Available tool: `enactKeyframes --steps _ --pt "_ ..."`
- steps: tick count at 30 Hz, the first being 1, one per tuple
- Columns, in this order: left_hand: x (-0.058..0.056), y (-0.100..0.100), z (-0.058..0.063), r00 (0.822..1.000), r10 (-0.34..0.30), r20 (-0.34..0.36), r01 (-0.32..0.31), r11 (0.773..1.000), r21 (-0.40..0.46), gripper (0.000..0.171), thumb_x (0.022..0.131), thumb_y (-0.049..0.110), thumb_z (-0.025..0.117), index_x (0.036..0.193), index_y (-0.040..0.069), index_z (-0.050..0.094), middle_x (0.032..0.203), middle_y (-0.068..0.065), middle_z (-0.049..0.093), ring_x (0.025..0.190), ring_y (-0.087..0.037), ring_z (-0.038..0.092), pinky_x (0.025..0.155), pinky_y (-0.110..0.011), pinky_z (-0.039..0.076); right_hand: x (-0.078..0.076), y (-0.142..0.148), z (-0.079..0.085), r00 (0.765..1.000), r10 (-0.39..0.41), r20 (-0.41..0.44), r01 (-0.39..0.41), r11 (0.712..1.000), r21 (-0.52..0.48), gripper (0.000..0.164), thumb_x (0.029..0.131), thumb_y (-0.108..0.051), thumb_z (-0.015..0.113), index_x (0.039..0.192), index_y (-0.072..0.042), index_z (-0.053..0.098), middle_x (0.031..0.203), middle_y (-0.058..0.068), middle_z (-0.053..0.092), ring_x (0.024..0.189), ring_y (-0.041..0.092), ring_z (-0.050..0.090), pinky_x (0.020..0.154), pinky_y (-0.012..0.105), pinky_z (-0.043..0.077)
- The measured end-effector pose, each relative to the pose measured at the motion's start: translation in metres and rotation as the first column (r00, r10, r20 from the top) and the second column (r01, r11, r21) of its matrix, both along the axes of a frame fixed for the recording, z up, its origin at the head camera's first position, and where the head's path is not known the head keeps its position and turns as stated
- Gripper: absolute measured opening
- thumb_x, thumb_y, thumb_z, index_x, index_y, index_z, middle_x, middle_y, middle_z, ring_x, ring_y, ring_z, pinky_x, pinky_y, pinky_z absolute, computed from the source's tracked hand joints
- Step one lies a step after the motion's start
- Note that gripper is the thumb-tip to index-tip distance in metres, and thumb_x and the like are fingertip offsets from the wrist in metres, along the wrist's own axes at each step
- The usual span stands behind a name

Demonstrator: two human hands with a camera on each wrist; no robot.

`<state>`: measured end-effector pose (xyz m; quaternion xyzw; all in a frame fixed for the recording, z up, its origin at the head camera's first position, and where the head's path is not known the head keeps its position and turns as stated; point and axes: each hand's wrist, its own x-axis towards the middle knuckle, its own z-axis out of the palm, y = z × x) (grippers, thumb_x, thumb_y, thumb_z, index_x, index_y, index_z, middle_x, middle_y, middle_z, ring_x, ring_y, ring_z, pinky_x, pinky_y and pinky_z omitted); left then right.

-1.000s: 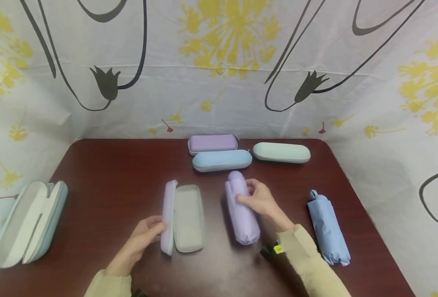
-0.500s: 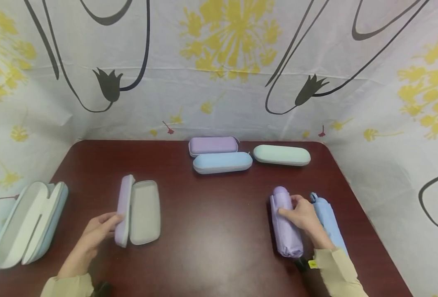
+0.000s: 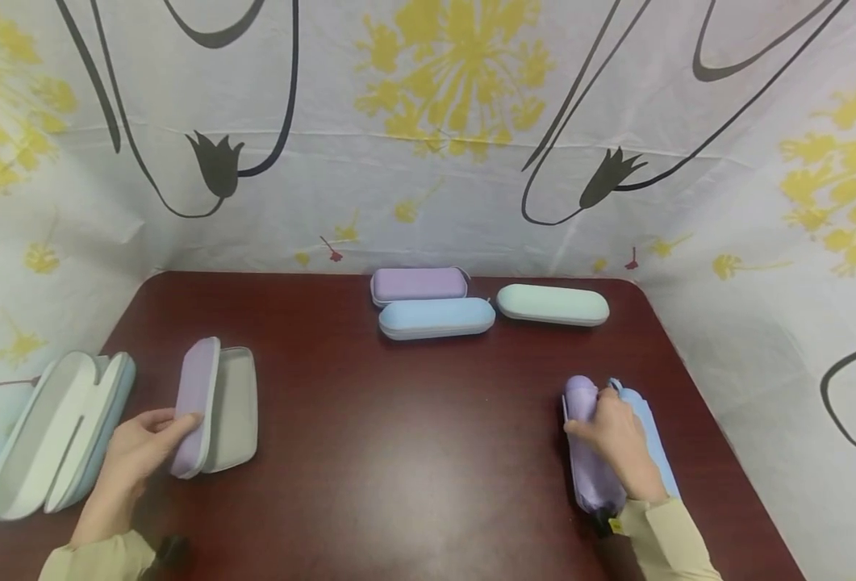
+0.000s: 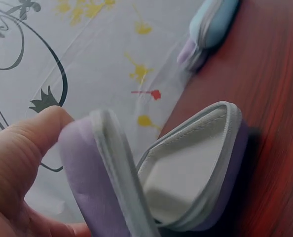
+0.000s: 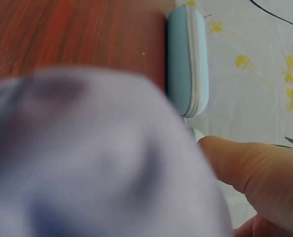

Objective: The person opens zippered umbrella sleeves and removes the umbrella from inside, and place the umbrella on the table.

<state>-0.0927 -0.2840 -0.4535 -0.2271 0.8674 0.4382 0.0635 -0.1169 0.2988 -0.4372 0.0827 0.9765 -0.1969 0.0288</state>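
Observation:
At the left of the table my left hand (image 3: 140, 444) grips the purple lid of an unzipped case (image 3: 195, 407), thumb on one side. The lid stands tilted up, and the pale grey inside of the case's other half shows in the left wrist view. On the right my right hand (image 3: 622, 440) holds a folded purple umbrella (image 3: 589, 464), thumb across its near side. That umbrella lies alongside a folded blue umbrella (image 3: 649, 428), partly hidden behind the hand. In the right wrist view the purple umbrella (image 5: 112, 158) is a large blur beside the thumb.
An open light blue case (image 3: 60, 436) with a pale inside lies at the left edge, close to my left hand. Along the back sit a closed purple case (image 3: 419, 284), a blue case (image 3: 436, 318) and a mint case (image 3: 553, 304). Patterned cloth hangs around the table.
My left hand has slid the open purple case leftward, and its lid leans more to the right. My right hand has carried the purple umbrella rightward, up beside the blue umbrella.

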Motion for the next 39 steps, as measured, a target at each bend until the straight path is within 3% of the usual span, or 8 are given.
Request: enactKeyframes --steps 3,6,12,16,20,25,32,39 --pt "0.0 -0.004 0.001 1.0 -0.001 -0.028 -0.001 0.998 -0.066 0.07 0.084 0.036 0.065 0.123 -0.018 0.045 0.105 -0.031 0.058 0.07 -0.003 0.051 0.057 -0.019 0.045 0.001 0.002 -0.002 1.0 0.0 -0.002 0.0 1.0 0.017 0.056 0.066 -0.023 0.076 0.093 0.015 0.044 0.075 0.026 0.055 0.063 0.038 0.057 0.055 0.05 0.045" --pt "-0.001 -0.008 0.003 0.999 -0.032 -0.028 0.027 0.984 -0.176 0.072 0.081 0.04 0.066 0.12 -0.018 0.046 0.106 -0.033 0.057 0.076 -0.019 0.058 0.06 -0.024 0.045 0.002 0.004 -0.004 1.0 0.0 -0.002 0.0 0.999 0.04 0.056 0.067 -0.022 0.075 0.093 0.016 0.044 0.075 0.028 0.055 0.062 0.038 0.057 0.054 0.05 0.045" --pt "-0.004 -0.012 0.007 0.996 -0.091 0.0 0.084 0.92 -0.382 0.081 0.075 0.046 0.068 0.117 -0.02 0.046 0.114 -0.039 0.051 0.096 -0.051 0.052 0.074 -0.05 0.044 0.004 0.007 -0.006 1.0 -0.012 -0.014 0.013 0.997 0.072 0.056 0.067 -0.021 0.076 0.093 0.017 0.043 0.075 0.03 0.055 0.062 0.04 0.057 0.055 0.051 0.045" --pt "-0.002 -0.014 0.008 0.994 -0.109 -0.015 0.09 0.887 -0.454 0.082 0.073 0.049 0.07 0.114 -0.018 0.047 0.107 -0.039 0.053 0.086 -0.052 0.054 0.061 -0.049 0.044 0.004 0.009 -0.007 1.0 -0.005 -0.021 0.006 0.997 0.082 0.057 0.067 -0.021 0.076 0.091 0.017 0.043 0.075 0.029 0.054 0.063 0.039 0.057 0.056 0.052 0.046" --pt "-0.002 -0.016 0.008 0.993 -0.095 -0.064 0.051 0.866 -0.497 0.074 0.069 0.05 0.073 0.096 -0.016 0.053 0.085 -0.036 0.056 0.069 -0.046 0.055 0.045 -0.042 0.038 0.004 0.01 -0.008 1.0 -0.003 -0.014 0.004 0.997 0.08 0.058 0.067 -0.021 0.076 0.092 0.019 0.042 0.074 0.029 0.054 0.061 0.039 0.057 0.055 0.051 0.046" --pt "-0.002 -0.019 0.006 0.99 -0.079 -0.115 0.006 0.844 -0.536 0.066 0.065 0.048 0.077 0.076 -0.013 0.054 0.074 -0.037 0.051 0.066 -0.049 0.052 0.04 -0.045 0.036 0.003 0.012 -0.009 1.0 -0.018 0.005 0.018 0.996 0.087 0.062 0.067 -0.023 0.076 0.094 0.019 0.041 0.075 0.033 0.054 0.063 0.043 0.057 0.056 0.053 0.046" --pt "-0.002 -0.02 0.003 0.996 -0.031 -0.087 -0.021 0.844 -0.536 0.073 0.066 0.045 0.077 0.092 -0.02 0.052 0.087 -0.044 0.047 0.078 -0.057 0.049 0.044 -0.052 0.038 0.001 0.012 -0.008 0.998 -0.044 0.052 0.039 0.994 0.103 0.065 0.068 -0.024 0.077 0.099 0.019 0.038 0.083 0.037 0.054 0.07 0.046 0.058 0.06 0.054 0.047" --pt "0.001 -0.012 0.007 0.99 -0.049 -0.13 -0.027 0.852 -0.524 0.073 0.072 0.037 0.073 0.111 -0.018 0.046 0.103 -0.043 0.042 0.092 -0.059 0.041 0.064 -0.061 0.035 -0.001 0.009 -0.007 1.0 -0.003 0.005 0.003 0.992 0.126 0.074 0.07 -0.021 0.077 0.116 0.02 0.035 0.106 0.041 0.045 0.093 0.055 0.049 0.07 0.06 0.043"
